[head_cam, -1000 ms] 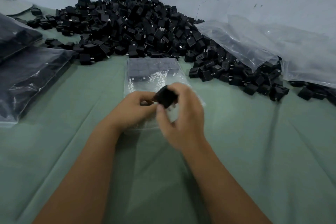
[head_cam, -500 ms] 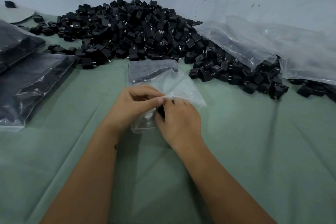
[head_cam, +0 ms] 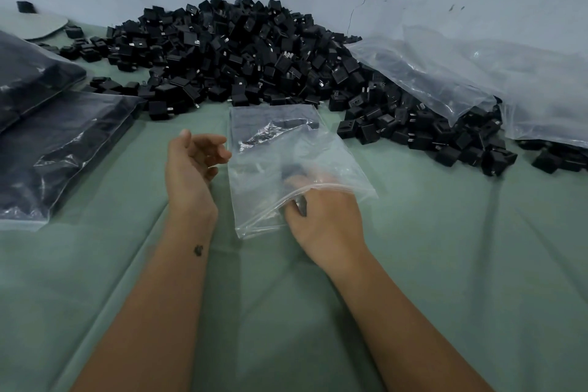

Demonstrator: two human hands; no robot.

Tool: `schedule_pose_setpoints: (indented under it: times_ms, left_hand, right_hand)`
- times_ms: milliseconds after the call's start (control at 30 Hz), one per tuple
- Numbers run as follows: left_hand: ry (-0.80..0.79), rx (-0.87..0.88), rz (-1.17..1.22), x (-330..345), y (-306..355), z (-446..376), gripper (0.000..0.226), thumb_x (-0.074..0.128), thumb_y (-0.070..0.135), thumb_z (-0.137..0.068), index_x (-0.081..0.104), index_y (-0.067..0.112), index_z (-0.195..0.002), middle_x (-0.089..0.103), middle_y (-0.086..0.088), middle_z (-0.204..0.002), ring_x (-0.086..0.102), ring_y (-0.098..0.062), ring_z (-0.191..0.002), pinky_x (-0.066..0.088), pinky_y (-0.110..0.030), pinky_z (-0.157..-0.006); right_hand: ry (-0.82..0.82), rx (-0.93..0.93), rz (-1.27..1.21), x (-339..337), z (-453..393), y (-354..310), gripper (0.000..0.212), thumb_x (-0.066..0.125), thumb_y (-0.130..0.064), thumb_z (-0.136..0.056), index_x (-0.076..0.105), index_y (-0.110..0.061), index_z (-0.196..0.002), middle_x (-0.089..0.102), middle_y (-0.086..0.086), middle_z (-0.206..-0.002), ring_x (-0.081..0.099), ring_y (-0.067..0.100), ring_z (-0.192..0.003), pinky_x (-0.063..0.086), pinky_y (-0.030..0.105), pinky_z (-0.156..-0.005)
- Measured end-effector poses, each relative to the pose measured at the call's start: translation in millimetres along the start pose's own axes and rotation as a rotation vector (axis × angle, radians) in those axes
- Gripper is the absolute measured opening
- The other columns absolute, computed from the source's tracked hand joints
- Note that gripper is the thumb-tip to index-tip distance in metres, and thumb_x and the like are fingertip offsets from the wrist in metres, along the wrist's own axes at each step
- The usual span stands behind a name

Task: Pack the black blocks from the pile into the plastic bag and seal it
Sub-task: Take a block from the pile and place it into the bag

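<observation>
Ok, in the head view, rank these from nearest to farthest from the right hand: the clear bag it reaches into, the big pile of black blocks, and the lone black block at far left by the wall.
1. The clear bag: around the right hand's fingers, centre.
2. The big pile of black blocks: beyond the bag, against the wall.
3. The lone black block: far left corner.

Left hand (head_cam: pixel 194 165) hovering palm-up with fingers loosely spread toward two o'clock, right hand (head_cam: pixel 324 216) reaching toward eleven o'clock, fingers curling in a grip, both forearms bare.
</observation>
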State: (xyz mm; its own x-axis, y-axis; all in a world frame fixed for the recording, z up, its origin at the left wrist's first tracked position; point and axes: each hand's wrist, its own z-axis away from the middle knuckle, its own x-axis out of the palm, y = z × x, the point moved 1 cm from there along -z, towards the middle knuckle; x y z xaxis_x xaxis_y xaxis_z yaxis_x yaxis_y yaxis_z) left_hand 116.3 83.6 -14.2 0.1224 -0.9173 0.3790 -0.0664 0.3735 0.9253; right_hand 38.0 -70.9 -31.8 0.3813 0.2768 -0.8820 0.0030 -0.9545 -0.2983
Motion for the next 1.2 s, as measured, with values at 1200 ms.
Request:
schedule_pose_setpoints:
  times_ms: [1200]
  left_hand:
    - [0.033, 0.121, -0.162, 14, -14, -4, 0.032, 0.044, 0.016, -0.097, 0.070, 0.009, -0.079, 0.061, -0.005, -0.073, 0.054, -0.007, -0.069, 0.040, -0.005, -0.061]
  right_hand:
    - [-0.248, 0.341, -0.400, 54, -90, 5, 0.069, 0.031, -0.055, -0.063, 0.034, -0.055, -0.132, 0.047, -0.004, -0.135, 0.053, 0.020, -0.107, 0.049, 0.041, -0.092]
